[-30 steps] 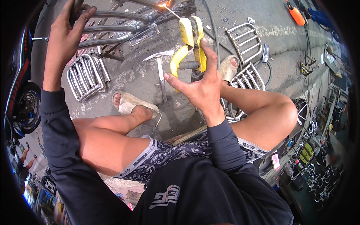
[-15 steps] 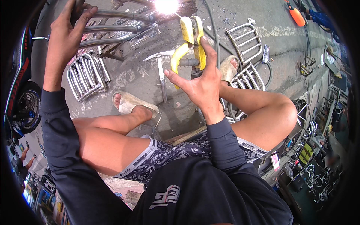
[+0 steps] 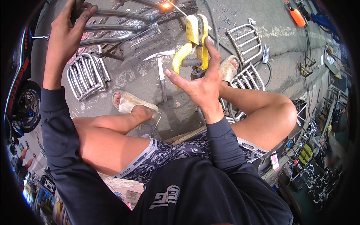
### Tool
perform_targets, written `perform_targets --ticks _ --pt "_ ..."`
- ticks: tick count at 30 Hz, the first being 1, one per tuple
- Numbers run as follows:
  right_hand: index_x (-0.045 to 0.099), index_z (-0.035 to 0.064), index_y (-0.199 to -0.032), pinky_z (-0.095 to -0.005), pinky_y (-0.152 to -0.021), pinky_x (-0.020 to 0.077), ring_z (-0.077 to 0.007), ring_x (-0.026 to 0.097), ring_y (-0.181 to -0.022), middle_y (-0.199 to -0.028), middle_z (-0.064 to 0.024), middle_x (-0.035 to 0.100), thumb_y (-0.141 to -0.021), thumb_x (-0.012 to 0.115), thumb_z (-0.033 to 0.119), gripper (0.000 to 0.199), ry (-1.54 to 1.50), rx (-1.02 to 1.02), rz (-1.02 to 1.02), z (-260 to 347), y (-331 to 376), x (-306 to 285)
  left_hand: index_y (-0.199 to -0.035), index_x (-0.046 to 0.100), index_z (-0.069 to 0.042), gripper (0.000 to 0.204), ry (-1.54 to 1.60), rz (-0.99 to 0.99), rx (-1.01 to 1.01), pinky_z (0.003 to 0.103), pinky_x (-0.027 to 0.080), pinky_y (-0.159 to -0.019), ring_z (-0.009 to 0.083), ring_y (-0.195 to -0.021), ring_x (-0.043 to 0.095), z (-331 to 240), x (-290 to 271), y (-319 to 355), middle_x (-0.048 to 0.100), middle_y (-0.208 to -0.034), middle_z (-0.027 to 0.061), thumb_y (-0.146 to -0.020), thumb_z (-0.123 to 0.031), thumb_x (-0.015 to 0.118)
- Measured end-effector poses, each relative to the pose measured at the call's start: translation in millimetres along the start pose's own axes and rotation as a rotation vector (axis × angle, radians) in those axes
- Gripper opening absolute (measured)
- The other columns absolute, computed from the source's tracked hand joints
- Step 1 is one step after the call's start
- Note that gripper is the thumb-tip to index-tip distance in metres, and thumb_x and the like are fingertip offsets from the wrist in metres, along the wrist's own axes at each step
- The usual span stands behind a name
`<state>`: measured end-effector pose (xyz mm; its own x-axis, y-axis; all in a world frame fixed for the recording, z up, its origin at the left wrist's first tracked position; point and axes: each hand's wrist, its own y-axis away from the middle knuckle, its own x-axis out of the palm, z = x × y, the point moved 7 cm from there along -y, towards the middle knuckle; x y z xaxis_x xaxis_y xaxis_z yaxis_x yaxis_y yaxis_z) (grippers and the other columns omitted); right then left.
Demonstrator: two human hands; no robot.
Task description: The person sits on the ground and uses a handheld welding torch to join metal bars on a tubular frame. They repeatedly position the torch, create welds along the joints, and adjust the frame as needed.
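My right hand (image 3: 200, 80) is closed round a yellow welding electrode holder (image 3: 192, 32), thumb and forefinger spread along its sides. A thin welding rod (image 3: 177, 9) sticks out of its jaws toward a glowing orange spot (image 3: 165, 6) on the steel tube frame (image 3: 116, 28). The rod's tip lies close to that spot; whether they touch I cannot tell. At the upper left my left hand (image 3: 69, 33) grips a dark bar at the frame's near end, fingers wrapped round it and partly cut off by the picture's edge.
A chipping hammer (image 3: 161, 73) lies on the floor between my sandalled feet. Bent chrome tube racks (image 3: 87, 77) lie left, and more racks (image 3: 245, 43) lie right. A cable (image 3: 213, 18) runs past the holder. An orange bottle (image 3: 296, 15) and a motorcycle wheel (image 3: 28, 107) stand farther out.
The bright white arc has died down to a small orange glow with a little flame. The electrode holder has shifted slightly right with my right hand. My left hand stays put.
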<state>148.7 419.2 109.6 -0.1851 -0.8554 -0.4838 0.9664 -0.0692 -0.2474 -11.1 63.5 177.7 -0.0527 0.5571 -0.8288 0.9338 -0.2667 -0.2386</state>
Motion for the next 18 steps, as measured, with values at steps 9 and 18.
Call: perform_targets --ticks 9,18 --pt "0.039 0.0014 -0.16 -0.047 -0.111 0.0549 -0.0373 0.068 -0.129 -0.144 -0.0273 0.064 -0.07 0.106 0.034 0.117 0.06 -0.003 0.028 -2.5 2.8 0.5 -0.163 0.045 -0.001 0.061 0.188 -0.033 -0.245 0.036 0.062 -0.1 0.0231 -0.111 0.073 -8.7 7.1 6.4 0.069 -0.132 0.0156 -0.107 -0.01 0.067" --pt "0.04 0.0008 -0.16 -0.0477 -0.109 0.0558 -0.0383 0.069 -0.128 -0.142 -0.0275 0.065 -0.071 0.105 0.034 0.115 0.057 0.003 0.036 -3.6 1.7 2.9 -0.162 0.05 -0.004 0.059 0.231 -0.008 -0.108 0.037 0.056 -0.105 0.021 -0.117 0.071 -17.2 -0.5 -9.3 0.072 -0.125 0.012 -0.108 -0.018 0.068"
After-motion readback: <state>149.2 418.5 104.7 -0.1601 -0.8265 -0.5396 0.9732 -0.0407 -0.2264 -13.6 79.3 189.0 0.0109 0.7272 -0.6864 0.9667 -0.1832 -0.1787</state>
